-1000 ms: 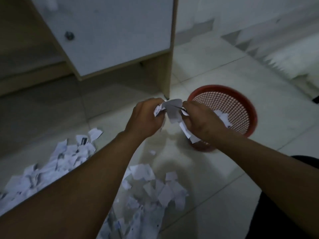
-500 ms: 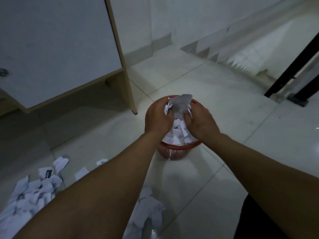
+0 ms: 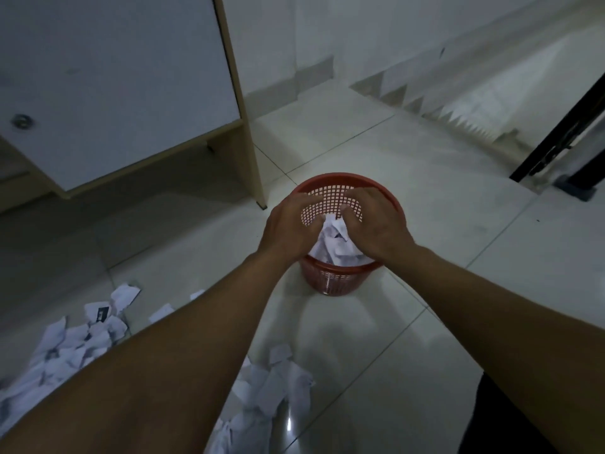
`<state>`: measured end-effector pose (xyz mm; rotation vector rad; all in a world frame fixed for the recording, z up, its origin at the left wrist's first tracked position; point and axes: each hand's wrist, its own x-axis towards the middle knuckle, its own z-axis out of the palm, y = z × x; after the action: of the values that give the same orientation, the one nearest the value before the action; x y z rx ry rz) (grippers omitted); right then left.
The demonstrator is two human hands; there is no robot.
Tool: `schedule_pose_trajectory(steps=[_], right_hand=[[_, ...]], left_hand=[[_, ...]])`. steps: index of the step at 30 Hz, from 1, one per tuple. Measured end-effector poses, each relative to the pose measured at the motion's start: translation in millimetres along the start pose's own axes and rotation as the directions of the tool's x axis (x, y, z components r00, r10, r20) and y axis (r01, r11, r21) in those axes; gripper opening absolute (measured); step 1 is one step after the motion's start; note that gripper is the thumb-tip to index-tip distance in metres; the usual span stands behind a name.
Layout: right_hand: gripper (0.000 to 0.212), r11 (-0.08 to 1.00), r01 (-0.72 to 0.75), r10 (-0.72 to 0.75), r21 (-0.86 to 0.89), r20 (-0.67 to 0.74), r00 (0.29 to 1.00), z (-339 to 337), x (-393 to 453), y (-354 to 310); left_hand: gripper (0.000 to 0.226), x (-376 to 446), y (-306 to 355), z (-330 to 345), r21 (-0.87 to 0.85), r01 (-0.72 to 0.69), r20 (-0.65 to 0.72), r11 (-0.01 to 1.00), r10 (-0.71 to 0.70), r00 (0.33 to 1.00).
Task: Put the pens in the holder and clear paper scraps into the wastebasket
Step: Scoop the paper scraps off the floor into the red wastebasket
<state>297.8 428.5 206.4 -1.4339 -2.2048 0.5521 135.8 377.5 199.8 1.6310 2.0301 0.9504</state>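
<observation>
At the far left we see a heap of paper scraps [image 3: 62, 348] spread across the pale floor tiles [image 3: 425, 198], white and crumpled, one bearing a dark printed patch; above them stands a desk panel [image 3: 108, 86], white-faced with a light wood edge, its foot resting on the tiles just left of the basket; a second cluster of scraps [image 3: 278, 388] lies on the floor between our forearms, nearer to us than the basket.

Our left hand [image 3: 288, 227] hangs over the left side of the basket's mouth, palm down; its fingers are relaxed and a little spread, the tips dipping towards the paper inside, and we see nothing pinched between them; whether they touch the paper we cannot tell.

The red mesh wastebasket [image 3: 340, 280] stands upright on the floor at the middle of the view; inside it lies a pile of dropped scraps [image 3: 334, 247], which reaches close to the near rim; the far inner wall shows its open grid between our two hands.

Our right hand [image 3: 376, 224] is over the right side of the mouth, likewise palm down; its fingers are loosely bent and parted, holding nothing that we can see, the fingertips close above the paper.

Farther right the tiles run on to a wall with a jagged pale skirting; at the far right edge stands a dark metal frame [image 3: 563, 126], well apart from the basket.
</observation>
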Motion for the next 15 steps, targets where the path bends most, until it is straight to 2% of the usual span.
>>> schedule_pose_trajectory(steps=[5,7,15], right_hand=[[0.038,0.98,0.193,-0.191,-0.041,0.055,0.98,26,-3,-47],[0.038,0.973,0.227,-0.224,-0.033,0.075,0.972,43,-4,-66],[0.031,0.922,0.385,-0.385,0.048,0.232,0.893,136,-16,-123]], left_hand=[[0.03,-22,-40,-41,0.051,-0.003,-0.057,0.999,0.006,0.998],[0.027,-32,-60,-57,0.073,0.017,-0.1,0.997,-0.01,0.995],[0.026,-88,-150,-101,0.086,0.223,-0.208,0.971,-0.201,0.957]])
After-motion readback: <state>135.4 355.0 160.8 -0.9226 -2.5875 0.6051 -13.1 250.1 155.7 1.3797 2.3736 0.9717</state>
